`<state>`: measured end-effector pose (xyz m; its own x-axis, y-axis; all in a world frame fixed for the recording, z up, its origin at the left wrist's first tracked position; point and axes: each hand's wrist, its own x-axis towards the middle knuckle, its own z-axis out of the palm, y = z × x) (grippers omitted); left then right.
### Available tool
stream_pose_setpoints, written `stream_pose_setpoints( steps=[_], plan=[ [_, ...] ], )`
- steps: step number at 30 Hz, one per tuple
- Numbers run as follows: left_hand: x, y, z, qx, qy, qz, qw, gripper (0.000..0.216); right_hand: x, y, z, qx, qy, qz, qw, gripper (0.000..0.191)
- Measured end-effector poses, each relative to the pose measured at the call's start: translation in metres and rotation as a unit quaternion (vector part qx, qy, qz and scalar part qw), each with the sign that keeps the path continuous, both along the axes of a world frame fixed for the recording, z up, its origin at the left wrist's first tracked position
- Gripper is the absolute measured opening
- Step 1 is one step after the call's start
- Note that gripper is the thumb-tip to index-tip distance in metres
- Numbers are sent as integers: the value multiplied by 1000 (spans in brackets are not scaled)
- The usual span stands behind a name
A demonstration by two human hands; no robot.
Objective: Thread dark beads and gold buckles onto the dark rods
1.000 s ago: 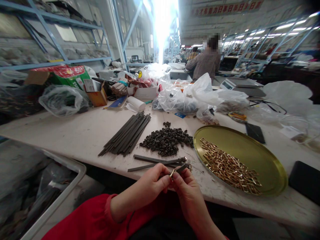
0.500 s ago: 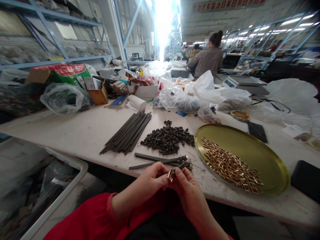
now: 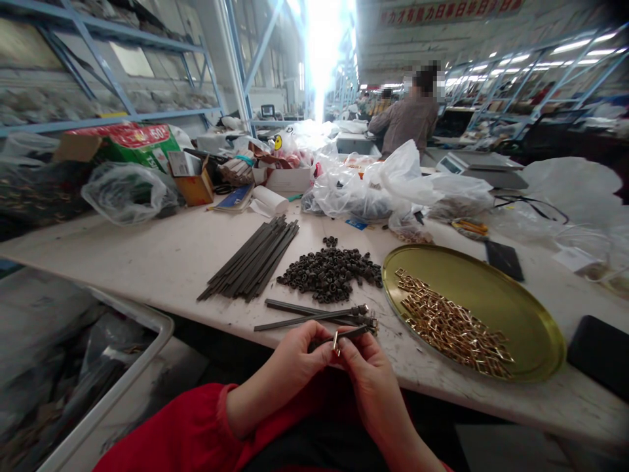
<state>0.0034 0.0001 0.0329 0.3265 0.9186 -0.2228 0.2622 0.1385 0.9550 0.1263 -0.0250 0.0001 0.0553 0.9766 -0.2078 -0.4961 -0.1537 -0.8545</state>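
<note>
Above the table's front edge, my left hand (image 3: 295,367) is closed in a pinch at a small gold buckle (image 3: 336,342). My right hand (image 3: 371,367) is closed on a dark strap (image 3: 354,332) that runs through or beside the buckle; the fingers hide which. Just beyond my hands lie a few straps with buckles on their ends (image 3: 314,316). A pile of small dark loops (image 3: 334,272) sits behind them, with a bundle of plain dark straps (image 3: 250,262) to its left. To the right, a gold oval tray (image 3: 515,295) holds many gold buckles (image 3: 452,328).
Clear plastic bags (image 3: 363,187) and boxes (image 3: 289,179) crowd the back of the table (image 3: 147,262). A black flat object (image 3: 602,354) lies right of the tray. A white bin (image 3: 122,380) stands at lower left. Another person (image 3: 407,121) is farther off.
The buckle has turned so that it shows edge-on between my fingers. More of the dark strap now shows above my right hand. Both hands stay nearly in place.
</note>
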Motion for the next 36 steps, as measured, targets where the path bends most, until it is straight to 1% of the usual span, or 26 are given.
stream_pose_setpoints(
  steps=[2,3,4,6,8,10,12,15,16,18,21,24,28,33,36],
  plan=[
    [0,0,1,3,-7,-4,1000,21,3,1,-1,38,-93,-18,995,16],
    [0,0,1,1,-10,-2,1000,22,6,1,-2,64,-150,-35,986,15],
    [-1,0,1,-3,-13,3,1000,22,9,0,-1,94,-210,-55,972,13],
    [-1,2,2,-21,-14,5,1000,24,16,-2,0,164,-315,-78,932,13],
    [-2,3,2,-39,-15,3,999,27,22,-4,2,223,-366,-62,901,21],
    [-3,5,1,-43,-20,0,999,28,27,-5,4,249,-367,-20,896,27],
    [-4,6,0,-37,-13,3,999,28,28,-3,6,233,-333,18,914,24],
    [-5,7,0,-32,10,1,999,26,29,4,9,148,-213,93,961,17],
    [-4,8,0,-34,14,-2,999,26,29,7,10,116,-164,123,972,17],
    [-4,8,1,-41,16,-9,999,26,30,11,10,60,-84,168,980,21],
    [-3,8,1,-46,23,-10,999,26,31,16,7,13,-32,189,981,26],
    [-3,9,-2,-44,36,-7,998,25,32,17,4,3,-42,193,980,27],
    [-3,9,-5,-29,51,-6,998,23,33,16,3,17,-108,201,974,24],
    [-3,9,-7,-33,53,-11,998,22,38,15,7,42,-197,225,953,24],
    [-3,8,-8,-28,56,-15,998,21,41,15,10,41,-222,245,943,24]
  ],
)
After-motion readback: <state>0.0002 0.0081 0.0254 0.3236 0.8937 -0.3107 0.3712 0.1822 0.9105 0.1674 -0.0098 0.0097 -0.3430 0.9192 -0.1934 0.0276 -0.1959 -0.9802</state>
